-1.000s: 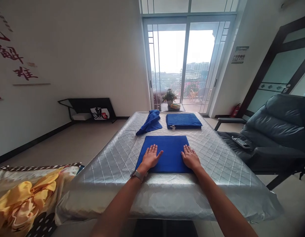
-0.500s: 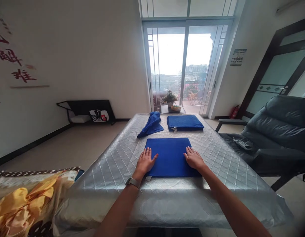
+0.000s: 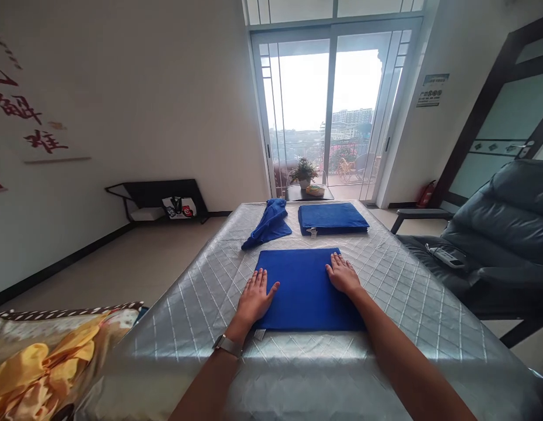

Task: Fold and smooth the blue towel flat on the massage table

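A blue towel [image 3: 304, 292] lies flat and folded into a rectangle on the silver quilted table cover [image 3: 196, 304]. My left hand [image 3: 255, 297], with a watch on its wrist, rests flat on the towel's left edge, fingers stretched and thumb out. On the right edge, near the far corner, my right hand [image 3: 344, 273] lies flat with its fingers extended. A small white tag pokes out at the near left corner. Beyond it sits a stack of folded blue towels [image 3: 333, 217], and to its left a crumpled blue towel [image 3: 269, 225].
A dark armchair [image 3: 508, 228] with a power strip [image 3: 444, 256] on its seat stands to the right. Yellow cloth [image 3: 47, 362] lies at the lower left. A potted plant [image 3: 303, 172] stands past the table's far end, before the glass sliding door [image 3: 298, 88].
My right hand has slid slightly away from me along the towel's right edge. My left hand stays on the left edge. The camera view has shifted a little.
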The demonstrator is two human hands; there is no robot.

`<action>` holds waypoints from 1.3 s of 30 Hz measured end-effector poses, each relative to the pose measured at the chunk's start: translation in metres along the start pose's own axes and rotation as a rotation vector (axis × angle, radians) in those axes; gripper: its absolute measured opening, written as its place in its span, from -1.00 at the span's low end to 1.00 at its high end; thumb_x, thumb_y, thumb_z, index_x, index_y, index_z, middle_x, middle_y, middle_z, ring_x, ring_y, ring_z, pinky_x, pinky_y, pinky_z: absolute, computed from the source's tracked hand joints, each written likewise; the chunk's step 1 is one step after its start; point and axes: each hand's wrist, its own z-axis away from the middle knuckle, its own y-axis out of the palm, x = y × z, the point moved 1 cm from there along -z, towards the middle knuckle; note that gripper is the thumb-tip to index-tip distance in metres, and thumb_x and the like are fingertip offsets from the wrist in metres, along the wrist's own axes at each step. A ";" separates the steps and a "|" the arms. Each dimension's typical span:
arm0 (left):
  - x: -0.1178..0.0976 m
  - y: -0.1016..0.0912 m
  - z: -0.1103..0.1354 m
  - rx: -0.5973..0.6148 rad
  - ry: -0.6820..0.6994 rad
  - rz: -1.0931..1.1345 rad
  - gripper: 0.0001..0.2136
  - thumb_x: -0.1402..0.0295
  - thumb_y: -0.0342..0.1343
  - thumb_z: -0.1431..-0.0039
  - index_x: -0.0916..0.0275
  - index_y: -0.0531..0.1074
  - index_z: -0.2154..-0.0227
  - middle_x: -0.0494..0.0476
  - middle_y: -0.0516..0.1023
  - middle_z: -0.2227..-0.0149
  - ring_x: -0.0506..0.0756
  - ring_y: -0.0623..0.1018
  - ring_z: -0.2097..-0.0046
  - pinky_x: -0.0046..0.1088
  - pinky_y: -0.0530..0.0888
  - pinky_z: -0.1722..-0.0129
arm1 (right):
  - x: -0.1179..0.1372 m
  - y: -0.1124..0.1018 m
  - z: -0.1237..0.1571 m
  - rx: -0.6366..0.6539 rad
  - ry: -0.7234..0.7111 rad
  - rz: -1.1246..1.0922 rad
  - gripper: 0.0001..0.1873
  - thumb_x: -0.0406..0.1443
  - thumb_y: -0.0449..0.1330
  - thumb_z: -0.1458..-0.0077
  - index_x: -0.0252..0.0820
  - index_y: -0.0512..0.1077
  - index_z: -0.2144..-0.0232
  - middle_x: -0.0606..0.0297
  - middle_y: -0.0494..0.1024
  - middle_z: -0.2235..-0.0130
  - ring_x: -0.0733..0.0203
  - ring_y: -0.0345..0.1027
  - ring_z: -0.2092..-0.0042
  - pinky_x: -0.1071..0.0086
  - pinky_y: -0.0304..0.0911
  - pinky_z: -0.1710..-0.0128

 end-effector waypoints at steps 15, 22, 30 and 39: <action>-0.153 -0.002 -0.055 0.074 0.395 0.142 -0.24 -0.06 -0.58 -0.42 0.36 0.04 -0.43 0.24 0.01 -0.47 0.16 -0.01 -0.48 -0.22 -0.01 -0.44 | 0.000 0.002 0.000 -0.002 -0.024 0.007 -0.27 -0.12 -0.30 -0.41 -0.41 -0.14 -0.47 0.11 -0.20 -0.51 0.11 -0.39 -0.50 0.16 -0.36 -0.44; -0.160 0.008 -0.078 0.076 0.329 0.165 -0.21 -0.07 -0.60 -0.41 0.40 0.04 -0.42 0.27 0.02 -0.46 0.17 -0.03 -0.48 -0.18 -0.05 -0.45 | 0.000 0.002 0.001 -0.007 -0.028 0.023 -0.28 -0.12 -0.31 -0.41 -0.41 -0.11 -0.47 0.15 -0.16 -0.50 0.11 -0.35 -0.50 0.17 -0.37 -0.44; -0.042 -0.002 -0.086 0.082 0.063 0.057 -0.16 -0.15 -0.55 -0.39 0.45 -0.02 -0.43 0.33 -0.08 -0.48 0.21 -0.06 -0.48 -0.15 -0.07 -0.45 | 0.004 -0.006 0.004 0.010 0.005 -0.020 -0.27 -0.11 -0.32 -0.41 -0.40 -0.12 -0.47 0.19 -0.18 -0.50 0.15 -0.36 -0.50 0.18 -0.37 -0.44; 0.005 0.003 -0.088 0.035 -0.069 0.051 -0.17 -0.12 -0.54 -0.40 0.49 -0.03 -0.43 0.41 -0.06 -0.47 0.24 -0.05 -0.48 -0.14 -0.01 -0.43 | 0.003 -0.002 0.001 0.019 0.014 0.037 -0.27 -0.11 -0.32 -0.41 -0.40 -0.15 -0.48 0.19 -0.19 -0.51 0.14 -0.37 -0.50 0.16 -0.37 -0.45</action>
